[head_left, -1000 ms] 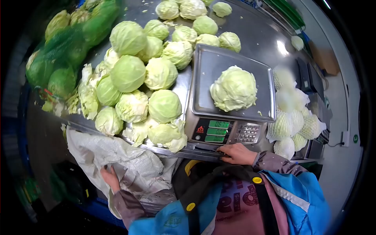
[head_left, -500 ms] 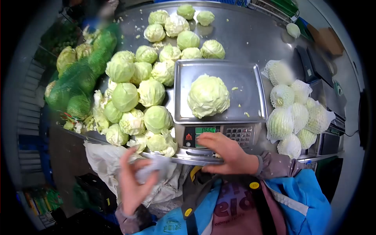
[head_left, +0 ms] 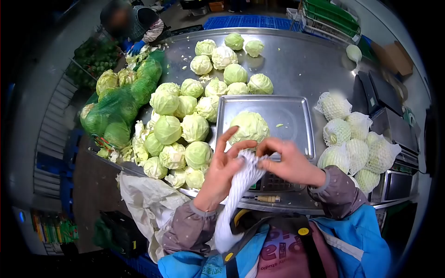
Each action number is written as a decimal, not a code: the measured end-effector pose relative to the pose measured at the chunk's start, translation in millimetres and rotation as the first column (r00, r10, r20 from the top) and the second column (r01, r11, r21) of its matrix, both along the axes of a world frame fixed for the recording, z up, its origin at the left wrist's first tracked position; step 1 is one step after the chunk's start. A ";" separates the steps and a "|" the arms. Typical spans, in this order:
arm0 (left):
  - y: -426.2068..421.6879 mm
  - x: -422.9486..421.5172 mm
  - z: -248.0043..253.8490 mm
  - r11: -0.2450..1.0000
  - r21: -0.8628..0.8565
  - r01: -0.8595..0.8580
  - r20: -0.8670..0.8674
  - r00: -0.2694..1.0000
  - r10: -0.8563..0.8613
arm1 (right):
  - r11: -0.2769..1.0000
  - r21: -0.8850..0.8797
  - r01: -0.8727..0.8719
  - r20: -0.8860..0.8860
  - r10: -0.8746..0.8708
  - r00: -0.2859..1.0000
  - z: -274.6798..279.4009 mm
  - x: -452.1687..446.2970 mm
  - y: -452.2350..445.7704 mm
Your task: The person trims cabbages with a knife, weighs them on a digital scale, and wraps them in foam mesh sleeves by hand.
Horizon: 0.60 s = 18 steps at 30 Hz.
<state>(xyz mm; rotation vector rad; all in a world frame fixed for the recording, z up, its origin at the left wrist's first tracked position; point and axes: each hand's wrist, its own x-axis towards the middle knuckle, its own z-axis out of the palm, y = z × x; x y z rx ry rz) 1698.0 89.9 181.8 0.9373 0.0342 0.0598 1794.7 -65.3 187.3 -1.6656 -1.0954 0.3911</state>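
Note:
A white foam net sleeve [head_left: 235,190] hangs between my hands, its long tail falling toward my chest. My left hand [head_left: 223,169] pinches it near the upper end. My right hand [head_left: 289,162] grips the same end from the other side, fingers bent over the mesh. Just beyond my fingers, a peeled cabbage [head_left: 250,126] sits on the steel pan [head_left: 296,134] of a weighing scale. My hands and the sleeve cover most of the scale's display and keypad. A wooden-handled knife [head_left: 266,199] lies along the front of the scale.
Bare cabbages [head_left: 168,129] are piled left of the scale, beside a green mesh sack [head_left: 111,111] of cabbages. Net-wrapped cabbages [head_left: 357,155] stand at the right. A co-worker's blue-gloved hand [head_left: 137,47] is at the far left of the steel table [head_left: 296,65]. White sacking [head_left: 143,199] hangs at the front edge.
My right hand has left the scale's front and now holds the foam net together with my left hand, which moved right. The net is stretched out. The view has shifted, showing a co-worker.

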 end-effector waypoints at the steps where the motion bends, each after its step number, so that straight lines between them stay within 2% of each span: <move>1: -0.9 3.1 -9.7 0.973 -0.223 0.050 -0.016 0.998 -0.055 | 1.000 0.004 0.000 0.005 0.000 1.000 -2.1 0.6 0.8; 3: -6.1 3.8 -22.1 0.891 -0.453 0.037 -0.042 0.997 -0.063 | 0.991 0.064 0.121 -0.209 -0.106 0.972 -10.2 2.8 3.5; 4: -6.0 4.7 -34.5 0.894 -0.443 0.072 0.015 0.997 -0.073 | 0.990 0.066 0.123 -0.205 -0.107 0.973 -16.7 2.9 4.4; 5: -8.3 0.3 -42.0 0.933 -0.361 0.009 -0.088 0.995 -0.044 | 0.985 0.072 0.157 -0.229 -0.137 0.964 -26.1 1.0 4.4; 7: -11.0 -11.1 -65.7 0.988 -0.147 0.048 -0.133 0.989 -0.068 | 0.971 0.073 0.227 -0.284 -0.198 0.938 -41.3 -7.3 0.5; 8: -12.1 -16.1 -79.3 0.982 -0.167 0.085 -0.170 0.979 -0.113 | 0.963 0.083 0.256 -0.619 -0.151 0.770 -44.5 -12.1 -3.3; 9: -13.5 -22.2 -86.1 0.981 -0.173 0.090 -0.173 0.978 -0.120 | 0.962 0.077 0.262 -0.621 -0.160 0.767 -50.1 -14.6 -7.5; 10: -14.9 -28.3 -91.3 0.982 -0.182 0.043 -0.214 0.973 -0.082 | 0.920 0.148 0.364 -0.878 -0.047 0.475 -57.5 -15.9 -12.2; 11: -16.1 -33.8 -98.4 0.982 -0.189 -0.004 -0.256 0.966 -0.046 | 0.859 0.170 0.483 -0.984 0.124 0.125 -62.2 -17.3 -16.8; 12: -17.0 -35.1 -116.7 0.903 -0.414 -0.113 -0.181 0.983 0.041 | 0.911 0.120 0.396 -0.975 0.183 -0.128 -49.6 -21.6 -24.4; 13: -16.1 -36.5 -118.9 0.903 -0.416 -0.106 -0.182 0.983 0.031 | 0.907 0.116 0.404 -0.975 0.182 -0.127 -72.0 -28.2 -31.0; 15: -10.3 -38.5 -121.1 0.676 -0.696 -0.241 -0.412 0.905 -0.103 | 0.985 -0.030 0.172 -0.995 -0.013 -0.098 -134.6 -50.5 -43.5; 16: -8.6 -41.4 -124.9 0.687 -0.708 -0.163 -0.387 0.903 -0.184 | 0.996 0.006 0.084 -0.984 0.021 -0.179 -126.8 -62.4 -38.7; 17: -0.9 -43.7 -151.8 0.785 -0.590 -0.190 -0.511 0.840 -0.181 | 0.999 0.050 0.000 -0.964 0.048 -0.262 -113.0 -71.3 -34.0; 18: -4.7 -47.7 -152.9 0.826 -0.538 -0.165 -0.528 0.830 -0.178 | 0.985 0.074 -0.157 -0.977 0.040 -0.210 -103.3 -69.6 -35.6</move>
